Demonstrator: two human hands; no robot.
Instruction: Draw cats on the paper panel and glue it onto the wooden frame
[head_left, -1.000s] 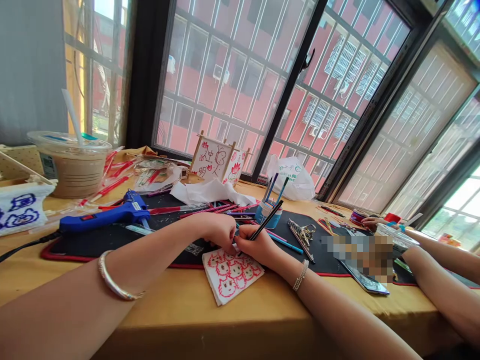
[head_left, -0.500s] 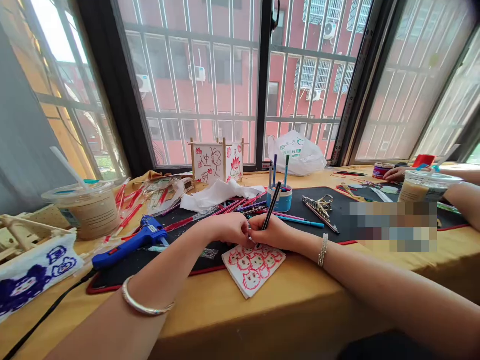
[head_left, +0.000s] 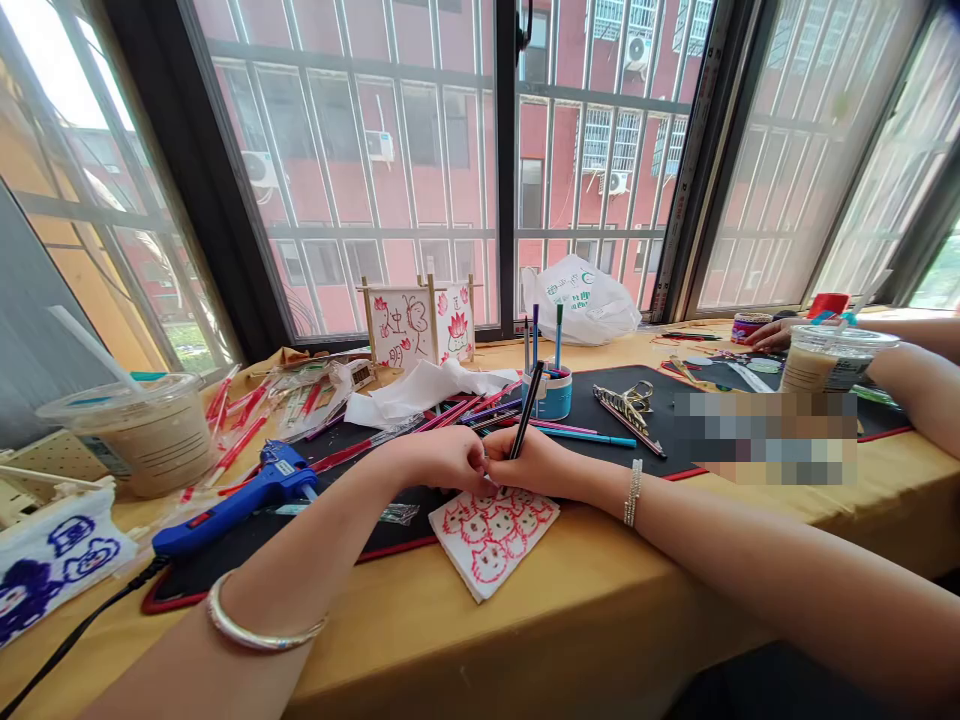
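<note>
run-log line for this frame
right hand: holds black pen | left hand: at far edge of paper | paper: red drawings | glue gun: left of paper

Your yellow-covered table [head_left: 570,585] bears a black mat [head_left: 664,412] and red-drawn sheet [head_left: 487,530] at twelve o'clock, a drink cup [head_left: 150,445] at ten, a plastic bag [head_left: 585,300] at one.

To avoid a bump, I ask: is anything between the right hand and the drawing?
Nothing visible is: the right hand holds a pen at the far edge of the drawing, the left hand beside it.
</note>
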